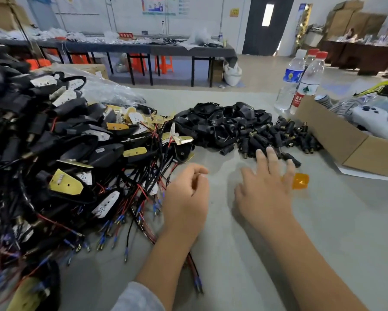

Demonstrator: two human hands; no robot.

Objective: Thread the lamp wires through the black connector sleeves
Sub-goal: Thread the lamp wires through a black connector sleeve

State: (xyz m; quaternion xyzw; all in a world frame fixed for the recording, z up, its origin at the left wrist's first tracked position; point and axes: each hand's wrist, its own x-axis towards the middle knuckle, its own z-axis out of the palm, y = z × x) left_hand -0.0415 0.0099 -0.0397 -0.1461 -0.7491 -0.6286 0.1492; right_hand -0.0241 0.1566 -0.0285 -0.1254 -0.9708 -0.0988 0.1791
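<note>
On the grey desk (244, 254), seen from the head camera, both hands sit near the middle, between two heaps of parts. At the left lies a big tangled heap of lamp assemblies (60, 153), black housings with yellow and white plates, and their red and black lamp wires (141, 198) spill toward the centre, many ending in blue-tipped terminals. Straight ahead lies a pile of black housings (217, 126), and just to its right a spread of small black connector sleeves (278, 138) with brass ends.

The left hand (186, 198) rests beside the wire ends with its fingers curled inward; whether it pinches anything cannot be told. A pair of red and black wires runs out from under its forearm toward the near edge. The right hand (265, 187) is released, fingers stretched flat and reaching forward, their tips at the near edge of the sleeves. A small orange translucent piece (300, 181) lies on the desk just beside its fingers.

To the right stands an open cardboard box (336, 140), with three water bottles (300, 81) behind it.
</note>
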